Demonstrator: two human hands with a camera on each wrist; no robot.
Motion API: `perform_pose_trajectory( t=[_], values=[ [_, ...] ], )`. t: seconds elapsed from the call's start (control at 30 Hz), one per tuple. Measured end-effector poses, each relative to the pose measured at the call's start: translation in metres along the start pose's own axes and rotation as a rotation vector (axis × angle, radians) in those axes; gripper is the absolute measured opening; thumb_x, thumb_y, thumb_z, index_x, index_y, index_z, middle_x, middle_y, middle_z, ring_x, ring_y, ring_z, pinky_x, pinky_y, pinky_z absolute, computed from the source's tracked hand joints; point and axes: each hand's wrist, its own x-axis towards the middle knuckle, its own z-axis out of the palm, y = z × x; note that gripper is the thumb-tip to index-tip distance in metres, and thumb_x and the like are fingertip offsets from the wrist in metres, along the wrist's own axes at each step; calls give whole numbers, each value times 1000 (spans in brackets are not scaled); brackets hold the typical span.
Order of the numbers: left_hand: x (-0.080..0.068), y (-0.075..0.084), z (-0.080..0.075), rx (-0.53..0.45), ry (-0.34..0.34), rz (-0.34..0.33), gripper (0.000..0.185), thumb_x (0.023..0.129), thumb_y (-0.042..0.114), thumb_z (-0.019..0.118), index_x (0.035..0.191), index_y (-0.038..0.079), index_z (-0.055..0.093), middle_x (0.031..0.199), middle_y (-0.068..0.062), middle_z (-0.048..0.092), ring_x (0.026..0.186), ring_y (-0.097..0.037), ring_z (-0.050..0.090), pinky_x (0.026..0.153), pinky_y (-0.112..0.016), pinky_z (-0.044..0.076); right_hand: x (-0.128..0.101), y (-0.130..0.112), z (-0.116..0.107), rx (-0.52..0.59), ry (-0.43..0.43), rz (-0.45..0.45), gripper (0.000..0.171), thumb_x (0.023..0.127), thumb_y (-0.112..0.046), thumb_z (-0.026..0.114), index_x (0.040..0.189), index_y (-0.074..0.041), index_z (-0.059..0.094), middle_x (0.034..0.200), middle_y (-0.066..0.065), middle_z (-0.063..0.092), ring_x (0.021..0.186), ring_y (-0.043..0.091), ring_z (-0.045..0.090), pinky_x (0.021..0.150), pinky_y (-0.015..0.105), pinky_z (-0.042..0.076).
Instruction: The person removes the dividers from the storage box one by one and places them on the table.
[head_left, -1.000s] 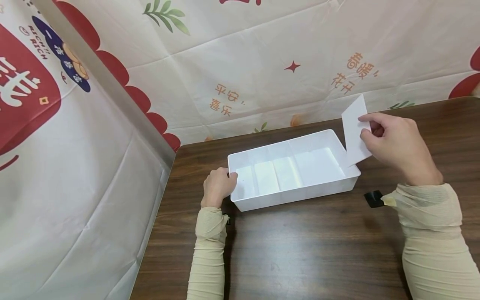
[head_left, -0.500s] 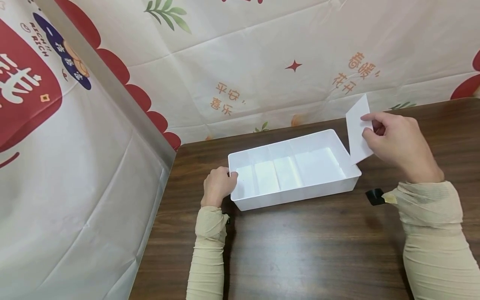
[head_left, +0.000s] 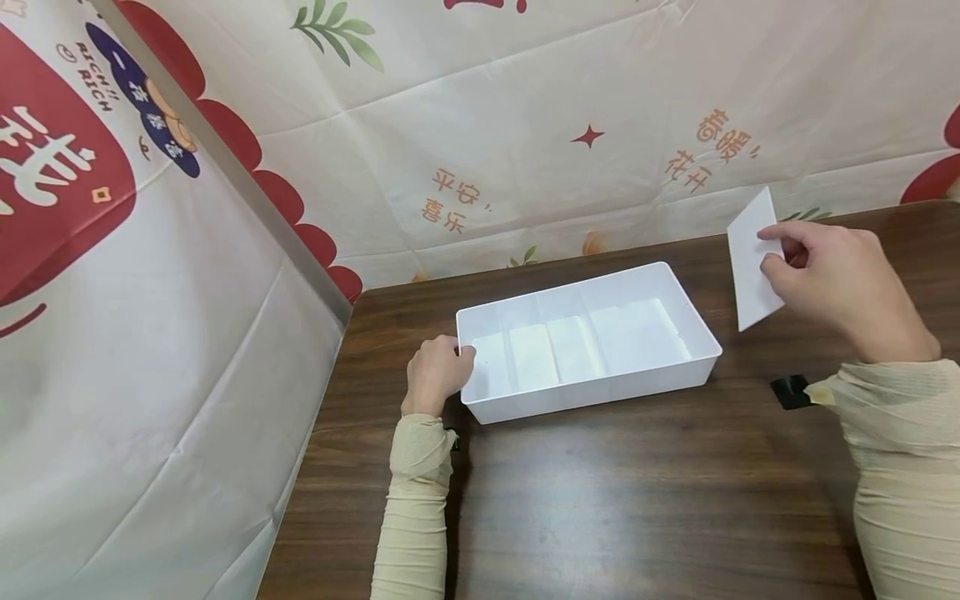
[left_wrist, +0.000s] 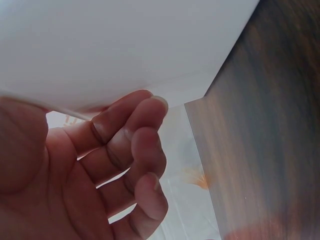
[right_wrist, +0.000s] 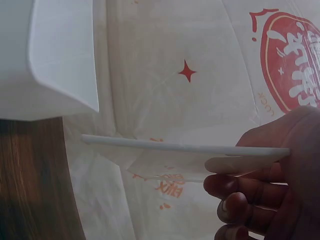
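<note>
A white plastic tray [head_left: 600,392], long and shallow with ridges across its floor, sits on the wooden table. My left hand [head_left: 437,371] grips its left end wall, thumb over the rim; in the left wrist view the curled fingers [left_wrist: 145,150] lie against the wall's outer side. To the right of the tray, my right hand [head_left: 832,279] pinches a thin white divider panel [head_left: 750,262] between thumb and fingers. The panel is held upright, apart from the tray's right end. Seen edge-on in the right wrist view, the same panel [right_wrist: 175,145] runs out from the hand.
Dark brown wooden table [head_left: 600,508] lies beneath everything. A white printed cloth [head_left: 525,125] hangs behind the table, and another printed cloth [head_left: 187,375] closes off the left side. A black strap end [head_left: 791,392] hangs at the right wrist.
My right hand has moved right with the divider panel, away from the tray's right end, which the panel overlapped before. The left hand and the tray stay where they were.
</note>
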Motion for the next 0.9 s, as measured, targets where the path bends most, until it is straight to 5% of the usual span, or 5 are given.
perform_pose_trajectory(
  t=[0.57, 0.77, 0.9],
  values=[
    [0, 0, 1, -5, 3, 1, 41, 96, 28, 49, 58, 14, 44, 53, 0, 40, 49, -16, 37, 48, -31, 32, 2, 39, -1, -53, -18, 36, 32, 88, -14, 52, 110, 5, 66, 78, 17, 63, 63, 4, 40, 56, 19, 29],
    [0, 0, 1, 4, 7, -4, 40, 96, 27, 49, 59, 13, 47, 55, -1, 42, 51, -17, 40, 49, -32, 34, 3, 45, 1, -42, -24, 50, 33, 88, -14, 53, 111, 5, 66, 81, 21, 64, 63, -2, 38, 55, 19, 30],
    [1, 0, 2, 8, 2, -5, 39, 96, 27, 49, 60, 13, 49, 56, -1, 44, 52, -17, 42, 49, -32, 34, 4, 49, 3, -42, -30, 68, 33, 89, -14, 54, 112, 6, 66, 84, 25, 64, 68, 12, 47, 54, 18, 30]
  ],
)
